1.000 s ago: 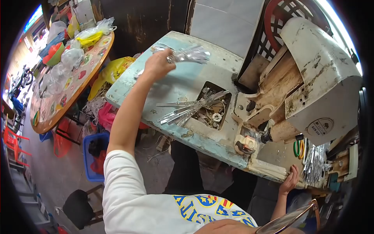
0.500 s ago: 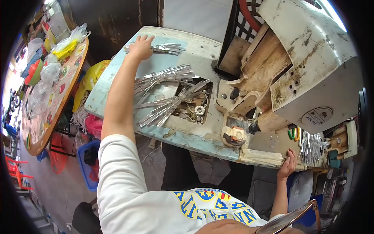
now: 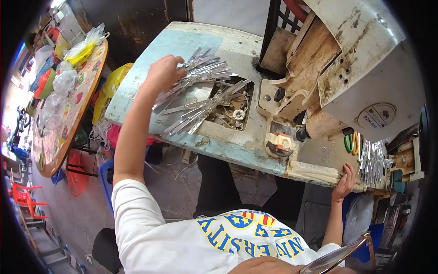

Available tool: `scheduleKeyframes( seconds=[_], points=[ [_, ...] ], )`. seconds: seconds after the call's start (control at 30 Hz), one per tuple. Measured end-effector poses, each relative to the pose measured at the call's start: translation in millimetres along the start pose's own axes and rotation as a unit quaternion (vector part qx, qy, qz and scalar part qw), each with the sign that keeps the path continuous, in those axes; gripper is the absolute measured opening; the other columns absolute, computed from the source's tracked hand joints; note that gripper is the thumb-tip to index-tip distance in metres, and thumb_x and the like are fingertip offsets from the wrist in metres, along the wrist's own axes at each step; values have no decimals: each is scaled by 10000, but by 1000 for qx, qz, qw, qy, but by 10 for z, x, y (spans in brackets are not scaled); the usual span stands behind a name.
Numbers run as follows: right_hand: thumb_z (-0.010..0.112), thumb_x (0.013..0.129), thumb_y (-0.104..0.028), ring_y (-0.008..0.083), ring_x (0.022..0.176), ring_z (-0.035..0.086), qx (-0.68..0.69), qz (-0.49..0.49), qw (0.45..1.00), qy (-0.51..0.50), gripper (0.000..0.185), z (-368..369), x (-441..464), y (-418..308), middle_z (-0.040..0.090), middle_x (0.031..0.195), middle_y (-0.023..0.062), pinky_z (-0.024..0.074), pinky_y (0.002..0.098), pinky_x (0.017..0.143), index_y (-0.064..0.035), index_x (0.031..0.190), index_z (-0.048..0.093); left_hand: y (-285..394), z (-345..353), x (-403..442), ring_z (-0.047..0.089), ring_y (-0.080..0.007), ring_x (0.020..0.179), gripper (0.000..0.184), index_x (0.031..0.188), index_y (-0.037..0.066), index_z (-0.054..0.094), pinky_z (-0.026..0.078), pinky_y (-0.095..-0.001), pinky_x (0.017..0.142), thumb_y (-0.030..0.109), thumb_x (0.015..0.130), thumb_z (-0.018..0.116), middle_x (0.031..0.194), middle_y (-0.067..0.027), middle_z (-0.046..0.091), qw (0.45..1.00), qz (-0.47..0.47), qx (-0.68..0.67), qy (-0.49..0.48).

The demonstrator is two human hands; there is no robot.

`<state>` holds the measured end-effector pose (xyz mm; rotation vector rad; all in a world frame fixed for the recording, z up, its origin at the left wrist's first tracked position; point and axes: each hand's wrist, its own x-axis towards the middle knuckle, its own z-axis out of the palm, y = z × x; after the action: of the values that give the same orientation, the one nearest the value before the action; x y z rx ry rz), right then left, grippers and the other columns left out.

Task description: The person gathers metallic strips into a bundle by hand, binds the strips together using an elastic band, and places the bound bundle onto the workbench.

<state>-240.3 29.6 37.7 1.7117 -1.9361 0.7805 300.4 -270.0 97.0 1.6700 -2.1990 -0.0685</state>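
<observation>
My left hand [image 3: 165, 73] is over the sewing table, its fingers curled down on a bundle of shiny silver strips [image 3: 200, 60] at the upper end of a pile. Its fingertips are partly hidden among the strips. Just below lies another silver bundle [image 3: 211, 107], fanned at both ends and crossing the open hatch [image 3: 239, 125] in the tabletop. My right hand [image 3: 345, 183] rests on the table's near right edge, fingers stretched along it and holding nothing.
A worn sewing machine head [image 3: 369, 68] towers at the right. Green- and orange-handled scissors [image 3: 351, 143] and more silver strips [image 3: 372, 160] lie near my right hand. At the left stands a round table [image 3: 68, 132] with plastic bags; a blue bin [image 3: 106, 182] sits below.
My left hand has moved toward me, and the far bundle of silver strips now lies against the others. My right hand stays at the table edge. The view has shifted slightly.
</observation>
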Motion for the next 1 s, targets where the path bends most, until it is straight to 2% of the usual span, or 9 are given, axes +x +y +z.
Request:
scheduleKeyframes(
  seconds=[0.07,0.2,0.3,0.43,0.6,0.73,0.77,0.83,1.0],
  points=[
    [345,859,-105,306,1033,540,-2,1,1000,2,313,1,-5,-6,588,1092,154,381,357,909,15,1016,588,142,-4,-213,576,-289,907,255,986,81,643,442,-383,807,227,778,630,906,-135,616,987,78,6,140],
    [352,861,-107,295,1038,540,-6,4,1000,9,306,-2,-22,13,592,1097,136,375,354,906,-2,1021,591,315,-53,-354,531,-302,957,250,970,69,631,429,-389,822,197,756,649,950,-124,582,993,61,-96,14],
    [390,839,-84,298,1026,548,-8,5,1000,20,281,0,-25,9,603,1080,132,374,363,895,-7,1004,604,440,49,-401,518,-297,990,274,986,40,626,417,-396,838,204,767,641,1003,-123,568,994,102,35,31],
    [409,833,-79,293,1019,552,-3,2,1000,25,265,5,-35,28,605,1078,126,377,365,886,-9,998,605,500,251,-233,529,-293,946,290,909,25,615,424,-396,811,210,694,676,946,-137,565,989,21,138,51],
    [516,776,-32,289,975,568,4,-74,996,49,235,-114,-44,-280,605,1063,143,393,382,854,-19,996,598,569,141,-166,573,-319,899,282,875,26,625,448,-407,777,201,657,668,876,-148,631,994,-22,104,9],
    [622,684,-6,276,870,591,168,-189,967,-41,258,-179,45,-1332,613,983,130,450,370,743,-23,940,599,374,104,-150,631,-285,783,355,968,47,645,476,-385,747,225,661,667,840,-149,659,988,-71,-123,54],
    [630,669,-2,268,841,597,214,-231,945,-89,256,-142,113,-1588,615,957,121,466,358,705,-20,922,598,294,96,-120,595,-151,685,320,963,4,639,456,-270,639,161,686,671,766,-88,647,966,-89,-236,56],
    [631,656,21,250,793,602,284,-270,918,-64,271,-26,242,-2068,611,934,108,477,336,669,-20,921,589,319,-107,-184,536,-83,658,263,930,-14,641,421,-231,608,130,711,662,741,-18,615,913,-100,-391,67],
    [583,730,24,271,829,609,314,-293,901,-60,291,376,769,-3031,601,966,103,496,358,681,-37,1014,578,122,-419,-314,585,-90,676,218,924,15,636,487,-231,621,172,774,647,794,-43,640,754,-70,-645,105]
  ],
)
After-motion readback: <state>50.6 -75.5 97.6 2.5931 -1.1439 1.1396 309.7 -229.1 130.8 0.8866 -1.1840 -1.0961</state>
